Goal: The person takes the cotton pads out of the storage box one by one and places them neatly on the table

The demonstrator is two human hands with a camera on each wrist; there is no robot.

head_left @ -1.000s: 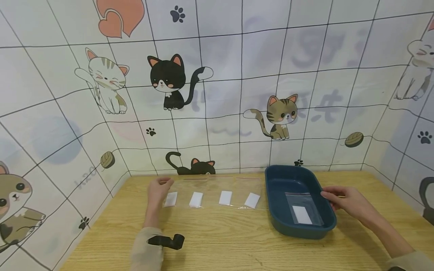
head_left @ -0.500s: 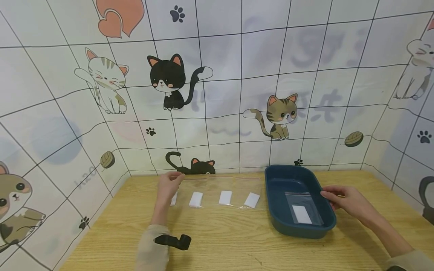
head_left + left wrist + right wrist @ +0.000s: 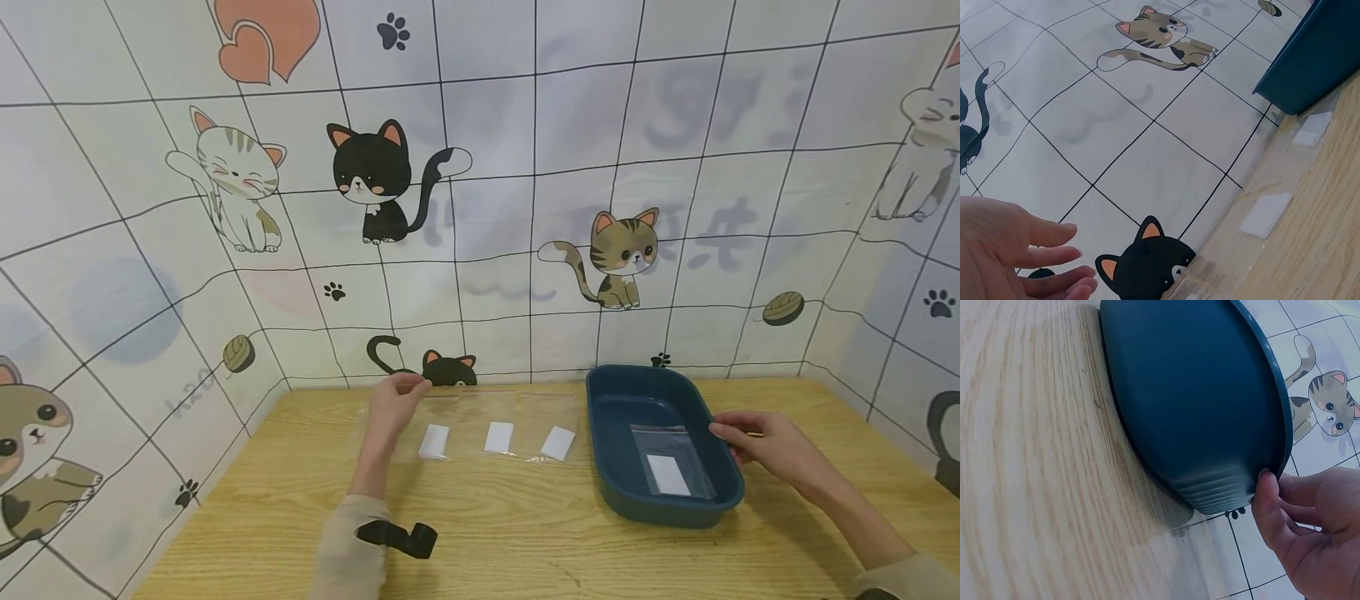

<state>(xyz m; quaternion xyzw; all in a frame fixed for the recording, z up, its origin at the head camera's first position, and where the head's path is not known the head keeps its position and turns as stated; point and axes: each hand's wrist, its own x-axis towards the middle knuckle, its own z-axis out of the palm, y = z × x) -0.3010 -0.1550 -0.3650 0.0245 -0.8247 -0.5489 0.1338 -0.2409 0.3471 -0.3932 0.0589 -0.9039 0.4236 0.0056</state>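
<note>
My left hand (image 3: 392,408) hovers over the left end of a row of clear zip bags (image 3: 480,408), its fingers loosely extended with nothing between them. White cards show in the bags, including a left one (image 3: 434,442), a middle one (image 3: 498,437) and a right one (image 3: 558,443); the leftmost card is hidden behind my hand and wrist. My right hand (image 3: 768,446) pinches the right rim of a dark blue plastic basin (image 3: 626,496), thumb outside. Inside the basin lies another clear zip bag (image 3: 645,440) with a white card (image 3: 668,476).
Everything stands on a wood-grain table (image 3: 480,533). Behind it hangs a white gridded backdrop (image 3: 495,217) printed with cartoon cats, reaching down to the table's back edge. The basin stands just right of the bag row.
My left hand has moved right along the bag row, covering the leftmost card that showed before. The right hand, basin and bags have stayed in place.
</note>
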